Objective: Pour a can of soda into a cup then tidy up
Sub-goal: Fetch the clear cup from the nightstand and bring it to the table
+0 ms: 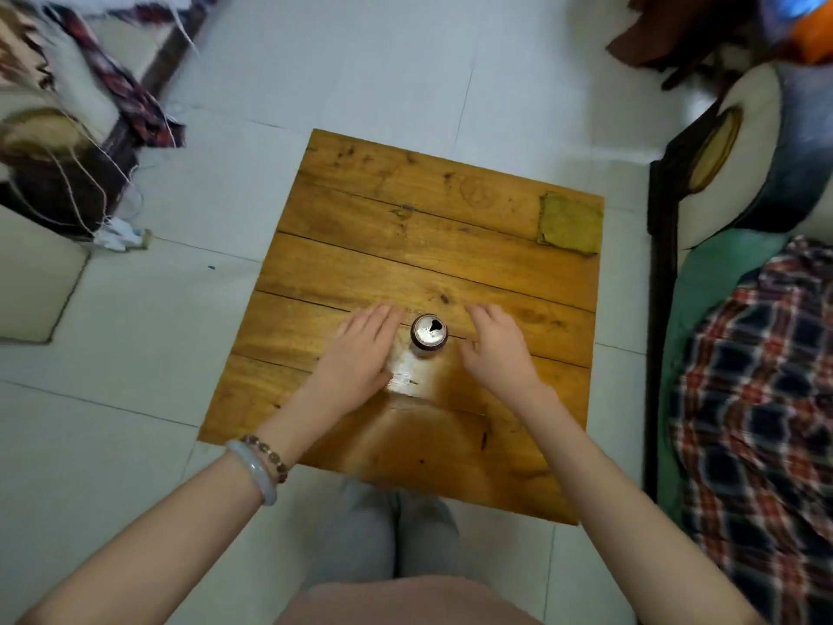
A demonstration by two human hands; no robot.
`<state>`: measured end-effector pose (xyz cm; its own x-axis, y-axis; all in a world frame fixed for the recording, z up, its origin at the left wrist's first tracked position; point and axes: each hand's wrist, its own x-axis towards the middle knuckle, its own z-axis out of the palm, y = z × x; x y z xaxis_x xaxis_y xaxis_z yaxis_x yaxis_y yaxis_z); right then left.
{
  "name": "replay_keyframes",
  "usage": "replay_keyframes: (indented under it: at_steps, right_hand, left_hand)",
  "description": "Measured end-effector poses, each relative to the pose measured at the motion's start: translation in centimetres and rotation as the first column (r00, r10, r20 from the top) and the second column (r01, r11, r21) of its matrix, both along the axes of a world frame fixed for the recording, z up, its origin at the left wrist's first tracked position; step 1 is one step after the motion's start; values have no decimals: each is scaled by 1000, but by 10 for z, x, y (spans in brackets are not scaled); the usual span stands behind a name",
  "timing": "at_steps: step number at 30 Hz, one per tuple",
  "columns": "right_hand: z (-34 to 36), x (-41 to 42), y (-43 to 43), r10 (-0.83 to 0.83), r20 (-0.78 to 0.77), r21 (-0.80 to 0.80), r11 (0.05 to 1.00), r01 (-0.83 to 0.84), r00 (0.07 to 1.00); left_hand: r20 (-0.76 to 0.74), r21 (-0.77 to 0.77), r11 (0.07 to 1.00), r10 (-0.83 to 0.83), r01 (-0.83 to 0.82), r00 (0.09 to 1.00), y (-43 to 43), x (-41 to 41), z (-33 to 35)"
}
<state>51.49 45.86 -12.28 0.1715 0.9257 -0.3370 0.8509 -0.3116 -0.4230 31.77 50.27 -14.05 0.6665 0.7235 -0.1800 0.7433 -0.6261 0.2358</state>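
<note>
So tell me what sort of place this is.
Most likely a room in a home, perhaps a living room: a small wooden table on a tiled floor, a plaid cloth draped over a seat at the right, and an opened soda can on the table.

Soft even daylight; glare on table [408,376]; blurred, warped edges.

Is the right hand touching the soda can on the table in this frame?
Apart. The head view shows a strip of bare table between the right hand and the can; the hand's fingers are relaxed, not wrapped around it.
</note>
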Motion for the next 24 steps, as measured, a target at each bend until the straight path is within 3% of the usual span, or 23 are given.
replay_keyframes:
  at_steps: [4,10,18,24]
  right_hand:
    - [58,-31,-2,153,186,136,974,-180,970]
    - [104,-104,6,361,357,290,834,-470,861]
    - [127,-247,7,617,408,355,572,-740,673]
    - [129,-381,-20,736,408,400,388,-830,541]
  left_hand:
    - [3,199,978,68,-68,998,-11,-22,55]
    - [39,294,899,329,-326,944,-32,-84,98]
    - [62,384,670,667,-635,742,-92,-214,136]
    - [34,377,510,827,-773,562,-152,-329,149]
